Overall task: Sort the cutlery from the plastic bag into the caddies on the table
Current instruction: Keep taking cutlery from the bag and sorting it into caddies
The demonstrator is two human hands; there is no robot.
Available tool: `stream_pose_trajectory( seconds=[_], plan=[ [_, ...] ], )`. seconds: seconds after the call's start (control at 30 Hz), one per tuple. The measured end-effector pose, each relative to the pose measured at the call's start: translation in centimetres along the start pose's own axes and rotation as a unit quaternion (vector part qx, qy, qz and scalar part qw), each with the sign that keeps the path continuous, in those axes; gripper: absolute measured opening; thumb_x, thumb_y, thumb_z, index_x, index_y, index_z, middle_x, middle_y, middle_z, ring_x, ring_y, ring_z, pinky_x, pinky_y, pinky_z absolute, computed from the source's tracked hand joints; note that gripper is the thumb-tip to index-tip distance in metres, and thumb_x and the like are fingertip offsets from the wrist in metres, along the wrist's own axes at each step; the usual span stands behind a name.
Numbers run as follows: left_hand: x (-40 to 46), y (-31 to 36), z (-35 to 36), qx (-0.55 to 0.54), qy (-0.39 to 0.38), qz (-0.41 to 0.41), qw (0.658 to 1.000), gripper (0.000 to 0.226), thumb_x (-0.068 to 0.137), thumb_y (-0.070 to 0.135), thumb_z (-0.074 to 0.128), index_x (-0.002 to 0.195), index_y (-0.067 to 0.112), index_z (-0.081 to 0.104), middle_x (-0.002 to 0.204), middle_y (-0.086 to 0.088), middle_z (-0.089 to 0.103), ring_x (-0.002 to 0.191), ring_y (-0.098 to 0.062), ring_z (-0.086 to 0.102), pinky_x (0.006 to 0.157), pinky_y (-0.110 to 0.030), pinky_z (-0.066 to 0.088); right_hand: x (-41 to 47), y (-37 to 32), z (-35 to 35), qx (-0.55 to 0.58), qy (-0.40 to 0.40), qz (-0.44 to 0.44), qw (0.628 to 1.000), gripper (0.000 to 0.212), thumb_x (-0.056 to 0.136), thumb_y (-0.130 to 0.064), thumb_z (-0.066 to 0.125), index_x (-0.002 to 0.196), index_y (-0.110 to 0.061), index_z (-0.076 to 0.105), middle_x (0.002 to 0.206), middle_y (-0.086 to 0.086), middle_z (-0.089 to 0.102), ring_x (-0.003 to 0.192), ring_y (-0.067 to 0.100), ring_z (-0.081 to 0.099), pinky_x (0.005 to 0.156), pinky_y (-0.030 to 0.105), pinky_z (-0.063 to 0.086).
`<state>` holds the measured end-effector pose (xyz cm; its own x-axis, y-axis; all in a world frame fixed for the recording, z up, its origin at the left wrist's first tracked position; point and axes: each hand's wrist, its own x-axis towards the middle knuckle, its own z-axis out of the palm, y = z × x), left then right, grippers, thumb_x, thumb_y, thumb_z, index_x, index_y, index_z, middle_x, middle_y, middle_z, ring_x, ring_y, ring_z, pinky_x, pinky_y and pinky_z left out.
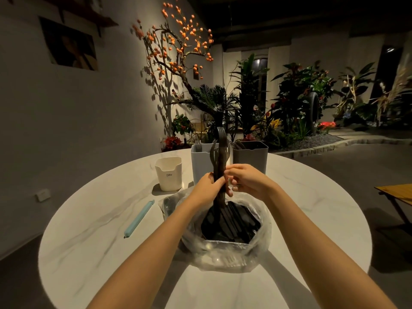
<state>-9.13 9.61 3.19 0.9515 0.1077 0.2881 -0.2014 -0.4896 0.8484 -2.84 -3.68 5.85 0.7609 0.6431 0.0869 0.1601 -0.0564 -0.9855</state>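
A bundle of dark plastic cutlery (219,157) stands upright above the clear plastic bag (225,248), fork tines at its top. My left hand (207,186) grips the bundle's handles. My right hand (243,179) pinches the same bundle from the right. More dark cutlery lies inside the open bag. Behind the bundle stand a light blue-grey caddy (200,168) with a fork showing at its rim, a dark grey caddy (250,157) with dark pieces inside, and a small white caddy (168,173) to the left.
A light blue bag clip (139,218) lies on the round white marble table (100,241) left of the bag. A wooden table corner (396,192) sits off to the right. Plants and an orange-fruited tree fill the background.
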Motion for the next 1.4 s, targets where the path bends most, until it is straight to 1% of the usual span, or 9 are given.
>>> stream_pose_trajectory(
  seconds=[0.13, 0.23, 0.3, 0.5, 0.73, 0.9, 1.07, 1.23, 1.4],
  plan=[
    [0.4, 0.4, -0.4, -0.028, -0.050, -0.026, 0.998, 0.028, 0.104, 0.027, 0.038, 0.102, 0.012, 0.061, 0.083, -0.007, 0.072, 0.074, -0.005, 0.067, 0.067, -0.009, 0.049, 1.0, 0.2, 0.0, -0.011, -0.010, -0.003, 1.000, 0.024, 0.097, -0.026, 0.055, 0.083, -0.008, 0.063, 0.070, 0.003, 0.052, 0.064, 0.010, 0.051, 0.064, 0.023, 0.044],
    [0.7, 0.1, -0.6, -0.090, -0.072, -0.057, 0.992, 0.025, 0.103, 0.026, 0.041, 0.100, 0.008, 0.059, 0.072, -0.004, 0.068, 0.069, -0.014, 0.066, 0.075, -0.026, 0.053, 1.7, 0.4, 0.2, -0.025, -0.002, -0.013, 1.000, 0.033, 0.095, -0.030, 0.057, 0.095, 0.002, 0.066, 0.075, 0.006, 0.057, 0.071, 0.012, 0.054, 0.063, 0.021, 0.043],
    [0.8, 0.0, -0.5, -0.168, -0.085, -0.078, 0.979, 0.026, 0.103, 0.022, 0.042, 0.092, 0.004, 0.057, 0.065, -0.005, 0.061, 0.062, -0.018, 0.061, 0.071, -0.035, 0.055, 2.2, 0.6, 0.2, -0.028, 0.002, -0.019, 0.999, 0.035, 0.095, -0.030, 0.058, 0.096, 0.004, 0.065, 0.073, 0.004, 0.056, 0.069, 0.010, 0.053, 0.064, 0.021, 0.041],
    [0.8, -0.1, 0.1, -0.276, -0.084, -0.112, 0.951, 0.029, 0.104, 0.023, 0.040, 0.082, 0.006, 0.049, 0.052, 0.001, 0.039, 0.043, -0.010, 0.039, 0.051, -0.024, 0.045, 3.0, 2.2, 0.9, 0.019, 0.074, -0.036, 0.996, 0.028, 0.093, -0.034, 0.060, 0.092, -0.007, 0.064, 0.074, 0.003, 0.060, 0.072, 0.013, 0.054, 0.068, 0.026, 0.043],
    [1.0, -1.1, 0.4, -0.309, -0.065, -0.102, 0.943, 0.030, 0.102, 0.027, 0.043, 0.079, 0.010, 0.052, 0.056, 0.002, 0.041, 0.039, -0.005, 0.029, 0.038, -0.015, 0.025, 3.0, 3.0, 1.3, 0.070, 0.113, -0.038, 0.990, 0.033, 0.092, -0.031, 0.063, 0.065, -0.013, 0.057, 0.062, 0.003, 0.054, 0.060, 0.013, 0.053, 0.068, 0.028, 0.045],
    [0.8, -2.0, 0.7, -0.430, -0.096, -0.116, 0.890, 0.035, 0.097, 0.031, 0.037, 0.078, 0.009, 0.056, 0.062, -0.002, 0.046, 0.036, -0.005, 0.025, 0.038, -0.017, 0.018, 2.7, 3.9, 1.5, 0.113, 0.104, -0.032, 0.988, 0.029, 0.091, -0.026, 0.064, 0.069, -0.008, 0.060, 0.059, 0.006, 0.055, 0.051, 0.016, 0.056, 0.066, 0.033, 0.052],
    [0.6, -2.7, 1.4, -0.372, -0.059, -0.109, 0.920, 0.036, 0.103, 0.028, 0.037, 0.083, 0.005, 0.056, 0.064, -0.003, 0.055, 0.039, -0.006, 0.035, 0.037, -0.016, 0.029, 2.7, 4.6, 2.1, 0.097, 0.130, -0.038, 0.986, 0.029, 0.092, -0.027, 0.063, 0.077, -0.002, 0.058, 0.056, 0.007, 0.050, 0.045, 0.013, 0.049, 0.055, 0.025, 0.049],
    [0.5, -3.2, 1.8, -0.334, -0.002, -0.112, 0.936, 0.021, 0.100, 0.023, 0.049, 0.095, 0.006, 0.061, 0.070, -0.009, 0.057, 0.050, -0.012, 0.053, 0.040, -0.019, 0.041, 2.7, 4.9, 2.8, 0.130, 0.154, -0.008, 0.979, 0.024, 0.087, -0.027, 0.069, 0.078, -0.006, 0.062, 0.065, 0.003, 0.066, 0.058, 0.014, 0.066, 0.047, 0.027, 0.052],
    [0.0, -3.6, 1.7, -0.294, -0.014, -0.116, 0.949, 0.023, 0.097, 0.028, 0.055, 0.101, 0.005, 0.060, 0.063, -0.008, 0.058, 0.046, -0.014, 0.051, 0.044, -0.020, 0.043, 3.1, 5.3, 2.4, 0.088, 0.172, 0.016, 0.981, 0.027, 0.089, -0.029, 0.066, 0.084, -0.003, 0.062, 0.073, 0.007, 0.062, 0.065, 0.015, 0.060, 0.057, 0.022, 0.052]
  ],
)
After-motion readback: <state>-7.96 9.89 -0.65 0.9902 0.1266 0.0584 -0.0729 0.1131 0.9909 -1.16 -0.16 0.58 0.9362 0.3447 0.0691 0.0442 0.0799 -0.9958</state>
